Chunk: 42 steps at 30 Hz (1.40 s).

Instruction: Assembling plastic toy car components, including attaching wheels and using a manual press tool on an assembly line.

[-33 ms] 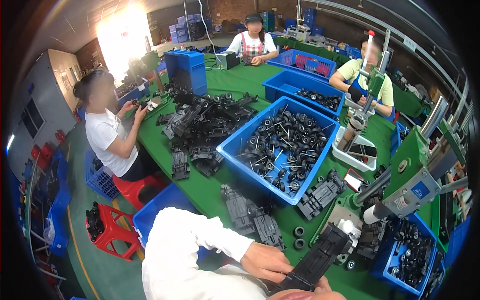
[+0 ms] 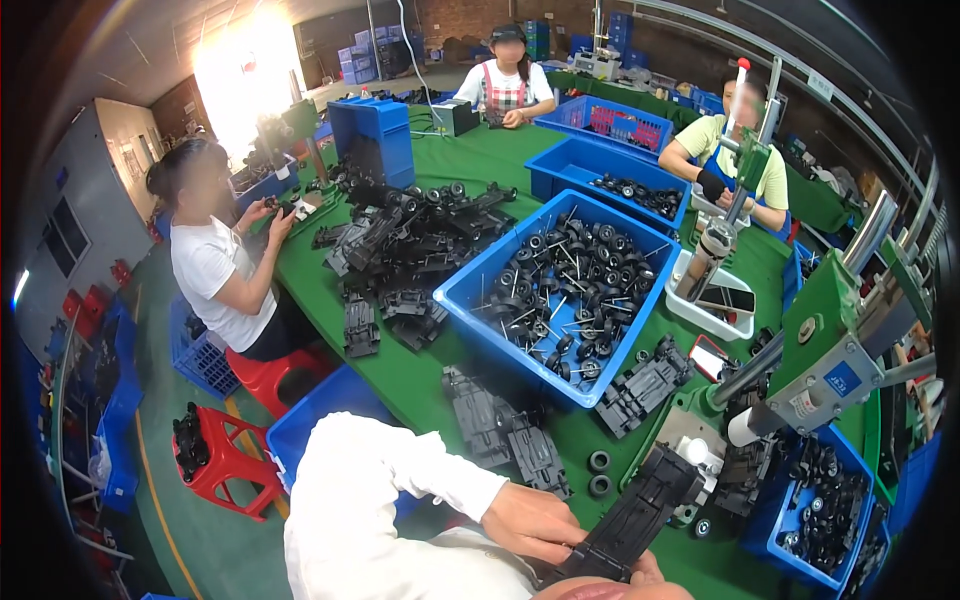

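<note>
A black plastic toy car chassis (image 2: 632, 518) is between my two hands, tilted, its far end up against the white fixture of a green hand press (image 2: 690, 425). My left hand (image 2: 530, 520) is closed on the chassis's near left side, its fingertips out of sight against the part. My right hand (image 2: 648, 570) grips it from the right near the lower edge, and only part of that hand shows. Two more chassis (image 2: 490, 425) lie left of the press, and another chassis (image 2: 645, 385) rests behind it. Small black tyres (image 2: 599, 473) sit beside my work.
A large blue bin (image 2: 455, 300) holds wheels on metal axles. Left of it is a chassis heap (image 2: 400, 235). A smaller blue bin (image 2: 775, 550) of wheels stands at right. A white tray (image 2: 700, 318) holds a phone. Three co-workers sit around the green table (image 2: 440, 165).
</note>
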Each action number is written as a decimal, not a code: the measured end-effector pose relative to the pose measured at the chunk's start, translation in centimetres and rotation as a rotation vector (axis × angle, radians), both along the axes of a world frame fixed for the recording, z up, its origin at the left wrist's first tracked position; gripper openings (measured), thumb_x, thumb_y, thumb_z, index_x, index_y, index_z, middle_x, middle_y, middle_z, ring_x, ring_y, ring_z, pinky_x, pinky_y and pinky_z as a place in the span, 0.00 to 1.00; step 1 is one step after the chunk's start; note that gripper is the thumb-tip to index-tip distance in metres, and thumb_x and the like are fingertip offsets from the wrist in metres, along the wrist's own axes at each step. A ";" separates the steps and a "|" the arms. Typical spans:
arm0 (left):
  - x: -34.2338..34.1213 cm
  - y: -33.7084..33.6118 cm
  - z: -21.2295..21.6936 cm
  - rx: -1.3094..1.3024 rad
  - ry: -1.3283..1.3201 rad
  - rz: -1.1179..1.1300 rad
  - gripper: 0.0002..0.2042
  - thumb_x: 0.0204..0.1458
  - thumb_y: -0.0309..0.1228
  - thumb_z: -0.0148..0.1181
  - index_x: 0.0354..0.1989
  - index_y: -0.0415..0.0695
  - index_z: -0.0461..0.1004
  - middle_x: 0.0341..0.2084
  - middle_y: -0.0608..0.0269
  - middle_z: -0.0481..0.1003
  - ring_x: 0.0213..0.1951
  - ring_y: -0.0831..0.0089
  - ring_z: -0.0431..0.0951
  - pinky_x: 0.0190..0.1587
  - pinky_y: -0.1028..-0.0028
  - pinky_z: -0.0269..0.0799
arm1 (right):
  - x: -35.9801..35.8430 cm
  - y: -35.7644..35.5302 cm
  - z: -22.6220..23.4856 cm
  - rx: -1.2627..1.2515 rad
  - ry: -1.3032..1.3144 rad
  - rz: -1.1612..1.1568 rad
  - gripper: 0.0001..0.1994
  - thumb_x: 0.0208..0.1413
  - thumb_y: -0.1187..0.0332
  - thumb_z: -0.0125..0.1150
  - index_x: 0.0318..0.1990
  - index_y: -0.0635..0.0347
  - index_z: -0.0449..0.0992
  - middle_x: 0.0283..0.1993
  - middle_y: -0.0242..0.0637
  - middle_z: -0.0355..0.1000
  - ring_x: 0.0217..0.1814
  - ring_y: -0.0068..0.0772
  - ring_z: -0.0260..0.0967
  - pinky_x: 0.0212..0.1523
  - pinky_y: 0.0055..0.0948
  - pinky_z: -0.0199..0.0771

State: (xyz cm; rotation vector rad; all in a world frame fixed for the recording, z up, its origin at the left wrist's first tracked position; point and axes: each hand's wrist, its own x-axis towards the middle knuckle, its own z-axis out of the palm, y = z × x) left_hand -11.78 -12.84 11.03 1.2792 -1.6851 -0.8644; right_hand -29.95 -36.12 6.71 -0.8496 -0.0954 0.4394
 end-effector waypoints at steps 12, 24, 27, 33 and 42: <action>0.0 0.7 0.9 0.118 0.098 -0.073 0.12 0.60 0.34 0.47 0.36 0.34 0.65 0.28 0.42 0.70 0.34 0.42 0.72 0.34 0.53 0.67 | -1.1 1.4 -0.7 0.269 0.260 0.056 0.35 0.60 0.58 0.61 0.70 0.61 0.54 0.70 0.41 0.58 0.71 0.39 0.56 0.68 0.40 0.57; 0.8 0.6 0.3 0.038 0.008 -0.008 0.13 0.60 0.35 0.48 0.35 0.35 0.65 0.28 0.43 0.69 0.34 0.43 0.71 0.34 0.52 0.66 | 0.6 1.3 -0.2 0.597 0.337 0.129 0.31 0.64 0.63 0.56 0.71 0.54 0.52 0.67 0.40 0.61 0.66 0.39 0.63 0.59 0.40 0.69; 1.1 0.7 0.2 -0.006 -0.012 -0.003 0.13 0.60 0.35 0.48 0.34 0.35 0.65 0.27 0.44 0.69 0.33 0.43 0.71 0.34 0.52 0.66 | 0.0 0.9 -1.5 0.667 0.398 0.157 0.31 0.63 0.62 0.56 0.71 0.53 0.51 0.68 0.40 0.60 0.66 0.38 0.62 0.59 0.40 0.69; 1.4 0.6 -0.1 -0.025 -0.032 0.003 0.13 0.60 0.36 0.49 0.32 0.35 0.65 0.27 0.44 0.68 0.33 0.43 0.71 0.34 0.53 0.66 | 1.1 1.8 1.5 0.380 0.399 0.073 0.35 0.62 0.59 0.58 0.72 0.55 0.50 0.71 0.39 0.55 0.72 0.38 0.54 0.69 0.42 0.56; 1.1 0.6 -0.2 -0.011 -0.022 -0.007 0.14 0.60 0.35 0.49 0.31 0.35 0.64 0.26 0.44 0.68 0.32 0.43 0.71 0.33 0.53 0.65 | 0.8 1.8 3.1 0.345 0.559 0.003 0.36 0.61 0.60 0.59 0.72 0.55 0.49 0.72 0.38 0.54 0.74 0.40 0.52 0.71 0.44 0.53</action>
